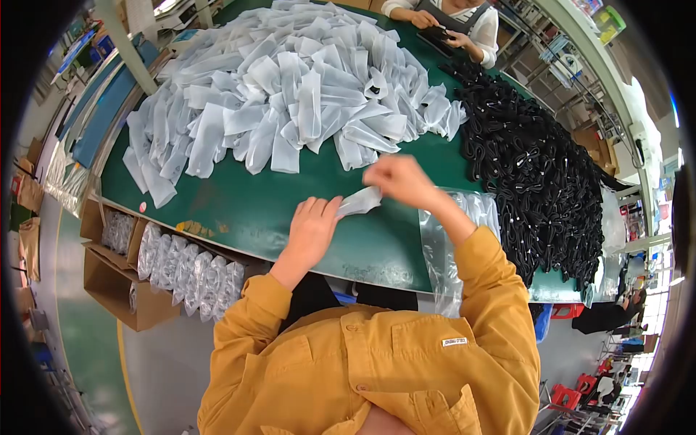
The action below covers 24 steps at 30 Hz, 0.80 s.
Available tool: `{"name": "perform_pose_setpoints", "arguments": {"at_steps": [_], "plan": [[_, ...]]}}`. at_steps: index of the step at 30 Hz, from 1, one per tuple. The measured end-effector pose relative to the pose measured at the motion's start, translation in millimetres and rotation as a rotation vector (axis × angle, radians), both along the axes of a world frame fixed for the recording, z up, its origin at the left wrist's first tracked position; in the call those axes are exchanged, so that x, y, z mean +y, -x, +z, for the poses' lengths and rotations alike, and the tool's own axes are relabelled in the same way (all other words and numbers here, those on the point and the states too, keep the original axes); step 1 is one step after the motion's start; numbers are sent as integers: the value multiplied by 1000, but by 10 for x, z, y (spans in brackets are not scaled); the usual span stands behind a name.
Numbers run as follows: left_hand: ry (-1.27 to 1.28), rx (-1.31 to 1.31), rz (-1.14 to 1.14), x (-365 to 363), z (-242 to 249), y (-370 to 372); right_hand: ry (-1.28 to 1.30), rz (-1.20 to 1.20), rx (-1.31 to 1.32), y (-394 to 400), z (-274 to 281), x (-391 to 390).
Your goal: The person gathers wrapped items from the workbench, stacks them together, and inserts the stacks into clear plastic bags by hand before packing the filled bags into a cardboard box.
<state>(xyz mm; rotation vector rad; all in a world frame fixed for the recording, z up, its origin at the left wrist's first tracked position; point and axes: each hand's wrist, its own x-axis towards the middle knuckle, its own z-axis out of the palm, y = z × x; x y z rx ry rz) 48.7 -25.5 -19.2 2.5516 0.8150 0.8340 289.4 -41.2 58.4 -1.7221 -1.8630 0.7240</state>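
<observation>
Over the front part of the green table, my left hand [313, 226] pinches one end of a narrow translucent plastic bag [360, 203]. The bag slants up to the right, and its far end comes close to my right hand [399, 180]. That hand is curled closed, slightly blurred, just above the bag's end; whatever its fingers hold is hidden. Beyond both hands spreads a large heap of similar translucent bags [297, 94]. To the right lies a big pile of black coiled cables [536, 167].
A larger clear plastic bag [437, 250] with packed pieces lies under my right forearm. Cardboard boxes [116, 286] and a row of filled clear bags [190, 272] stand at the table's left front edge [239, 250]. Across the table [246, 203], another person [453, 25] handles a dark object.
</observation>
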Motion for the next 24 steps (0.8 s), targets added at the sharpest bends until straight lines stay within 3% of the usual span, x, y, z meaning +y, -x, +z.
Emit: {"name": "perform_pose_setpoints", "arguments": {"at_steps": [1, 4, 7, 11, 13, 15, 17, 22, 24], "plan": [[-9, 1, -7, 31, 8, 18, -88, -99, -30, -118, 1, 203], [-17, -25, -107, 113, 77, 10, -514, -72, -423, -275, -281, 733], [105, -35, -233, 61, 183, 34, -244, -61, -509, -65, -418, 959], [391, -55, -341, 71, 244, 180, -374, -332, -306, -98, -151, 823], [555, -90, -363, 114, 351, 301, -470, -475, 121, -161, 100, 609], [538, -115, -428, 247, 497, 392, -197, -663, 548, -80, 340, 296], [466, -120, -460, 356, 632, 490, -163, -748, 795, 236, 216, 96], [202, -121, -452, 590, 769, 583, 10, -767, 1195, 1053, -569, -265], [200, -27, -470, 694, 687, 569, 103, -760, 1300, 1263, -566, -313]]}}
